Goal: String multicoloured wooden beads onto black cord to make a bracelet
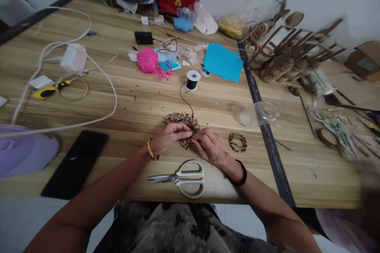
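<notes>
My left hand [173, 136] and my right hand [209, 144] meet over a pile of small multicoloured beads [178, 118], fingertips pinched close together. A thin black cord [186, 100] runs from a white-flanged spool [192, 80] down to the fingers, with a few beads threaded on it. My right fingers close on the cord near its end. What the left fingertips pinch is too small to make out. More beads lie just under the hands. Right of my right hand rests a coiled beaded bracelet [238, 142]. Scissors [181, 178] with pale handles lie in front, blades pointing left.
A black phone [75, 164] and a purple appliance [25, 152] are at the left, near a white cable [114, 98] and a yellow screwdriver [49, 91]. Pink yarn [147, 60] and blue sheets [223, 62] lie farther back. A clear plastic cup [258, 114] lies right.
</notes>
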Demonstrator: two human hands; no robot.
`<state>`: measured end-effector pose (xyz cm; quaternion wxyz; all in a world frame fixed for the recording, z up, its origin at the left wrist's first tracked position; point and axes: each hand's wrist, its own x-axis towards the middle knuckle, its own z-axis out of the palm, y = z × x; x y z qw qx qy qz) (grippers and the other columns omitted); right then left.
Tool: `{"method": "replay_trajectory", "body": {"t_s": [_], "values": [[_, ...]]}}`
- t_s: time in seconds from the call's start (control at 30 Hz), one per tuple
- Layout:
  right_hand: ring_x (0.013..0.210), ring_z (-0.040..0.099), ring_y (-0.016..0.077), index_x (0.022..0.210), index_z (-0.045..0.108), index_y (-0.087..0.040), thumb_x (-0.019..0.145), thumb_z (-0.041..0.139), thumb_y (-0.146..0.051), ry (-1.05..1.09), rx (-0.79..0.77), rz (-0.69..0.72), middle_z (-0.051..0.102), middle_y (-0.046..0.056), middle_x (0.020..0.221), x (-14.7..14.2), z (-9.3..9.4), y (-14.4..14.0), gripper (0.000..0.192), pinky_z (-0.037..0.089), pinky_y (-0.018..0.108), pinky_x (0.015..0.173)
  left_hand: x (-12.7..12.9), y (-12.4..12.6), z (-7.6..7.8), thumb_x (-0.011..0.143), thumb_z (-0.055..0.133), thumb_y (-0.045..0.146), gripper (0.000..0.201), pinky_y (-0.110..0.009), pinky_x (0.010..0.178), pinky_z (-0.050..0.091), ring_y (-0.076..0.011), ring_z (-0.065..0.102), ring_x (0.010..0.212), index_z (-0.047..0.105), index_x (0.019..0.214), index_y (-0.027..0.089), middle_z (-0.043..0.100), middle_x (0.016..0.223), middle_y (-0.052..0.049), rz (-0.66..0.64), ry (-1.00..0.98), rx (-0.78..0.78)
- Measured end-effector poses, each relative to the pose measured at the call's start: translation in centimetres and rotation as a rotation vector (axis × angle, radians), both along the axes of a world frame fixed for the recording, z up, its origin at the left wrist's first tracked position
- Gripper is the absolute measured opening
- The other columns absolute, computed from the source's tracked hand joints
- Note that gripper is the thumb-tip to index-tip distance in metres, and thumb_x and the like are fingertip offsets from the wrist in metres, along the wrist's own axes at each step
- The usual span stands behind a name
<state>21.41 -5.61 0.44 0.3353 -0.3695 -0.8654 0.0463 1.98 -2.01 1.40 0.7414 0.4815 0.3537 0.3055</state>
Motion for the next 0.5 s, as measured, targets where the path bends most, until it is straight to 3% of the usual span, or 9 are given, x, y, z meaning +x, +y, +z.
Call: {"method": "replay_trajectory", "body": {"t_s": [0.27,0.5], "values": [[0.075,0.059,0.0155,0.098,0.056,-0.019,0.096,0.049,-0.018,0.019,0.057,0.038,0.062,0.006,0.085,-0.24,0.38,0.21,0.007,0.043,0.026,0.061,-0.04,-0.1,-0.07,0.075,0.07,0.043,0.034,-0.022,0.057,0.042,-0.0096,0.052,0.057,0.057,0.072,0.013,0.056,0.061,0.001,-0.006,0.083,0.095],[0.076,0.058,0.0175,0.094,0.056,-0.019,0.096,0.047,-0.021,-0.003,-0.036,0.031,0.06,0.008,0.086,-0.11,0.13,0.23,0.01,0.043,0.028,0.061,0.35,-0.33,0.09,0.08,0.062,0.037,0.027,-0.023,0.056,0.034,-0.0112,0.045,0.058,0.053,0.067,0.016,0.05,0.061,0.001,0.094,0.28,0.449]]}}
